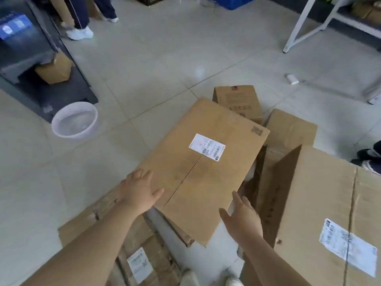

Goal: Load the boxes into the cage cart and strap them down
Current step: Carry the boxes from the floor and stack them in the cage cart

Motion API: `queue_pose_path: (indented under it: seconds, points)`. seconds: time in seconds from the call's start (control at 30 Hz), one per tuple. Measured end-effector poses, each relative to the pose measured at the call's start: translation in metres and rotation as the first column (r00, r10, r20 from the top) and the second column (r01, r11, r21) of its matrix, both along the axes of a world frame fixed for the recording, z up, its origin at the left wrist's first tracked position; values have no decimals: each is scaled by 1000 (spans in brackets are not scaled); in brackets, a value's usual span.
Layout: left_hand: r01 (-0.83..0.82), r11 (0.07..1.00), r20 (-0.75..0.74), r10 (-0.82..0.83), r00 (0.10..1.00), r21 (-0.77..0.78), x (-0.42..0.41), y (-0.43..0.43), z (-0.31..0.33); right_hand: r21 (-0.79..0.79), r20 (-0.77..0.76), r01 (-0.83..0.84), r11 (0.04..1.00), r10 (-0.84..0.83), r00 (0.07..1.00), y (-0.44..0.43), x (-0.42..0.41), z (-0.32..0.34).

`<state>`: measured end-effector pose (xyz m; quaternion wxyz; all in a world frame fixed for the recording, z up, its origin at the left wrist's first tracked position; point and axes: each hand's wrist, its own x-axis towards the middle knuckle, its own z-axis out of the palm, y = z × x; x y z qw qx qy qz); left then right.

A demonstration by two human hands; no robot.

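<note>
Reaching over a heap of cardboard on a pale tiled floor, we spread both bare hands toward the large box (203, 162) at the centre of the scene. Our left hand (139, 190) lies flat and open against the box's near-left edge, fingers splayed, gripping nothing. Our right hand (241, 218) is open too, palm turned inward just beside the box's near-right edge; whether it touches the cardboard we cannot tell. The box sits tilted atop the other cartons, a white shipping label (207, 147) stuck near the middle of its top face, across the centre seam.

To the right stands a taller carton (321, 203) bearing its own label, with an open flap angled up between it and the centre box. A small box (240, 102) rests on the floor just beyond the far corner of the large one. Flattened cardboard (140, 250) lies under our left forearm, near the left.

A white plastic basin (75, 122) sits on the floor to the left, beside a dark machine (39, 56) with a carton inside its opening. Far left, another person's legs and white sneakers (80, 33) are visible; a white metal frame (309, 19) stands far right.
</note>
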<state>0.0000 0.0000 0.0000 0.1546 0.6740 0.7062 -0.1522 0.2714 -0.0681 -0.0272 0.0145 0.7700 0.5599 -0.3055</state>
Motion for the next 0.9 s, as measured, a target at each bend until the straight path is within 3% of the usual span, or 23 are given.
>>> queue_pose_path:
  seconds: [0.2, 0.33, 0.53, 0.73, 0.83, 0.9]
  points:
    - [-128, 966, -25, 126, 992, -225, -31, 40, -82, -86, -62, 112, 990, -117, 991, 14, -24, -78]
    - [-205, 960, 49, 218, 975, -191, -42, 53, -109, -14, -104, 114, 993, -115, 988, 22, -19, -107]
    - [-269, 954, 23, 274, 961, -133, -30, 10, -117, -39, -146, 33, 999, -39, 989, 53, 16, -112]
    - [-295, 936, 156, 326, 932, -192, -30, -30, -123, 78, -190, 68, 995, -52, 980, 57, 33, -106]
    - [-359, 904, 354, 423, 834, -232, -27, -29, -126, 46, -279, 124, 991, -106, 954, 30, 24, -111]
    - [-383, 898, 392, 439, 808, -217, -23, -29, -128, 30, -306, 171, 985, -154, 939, 22, 17, -111]
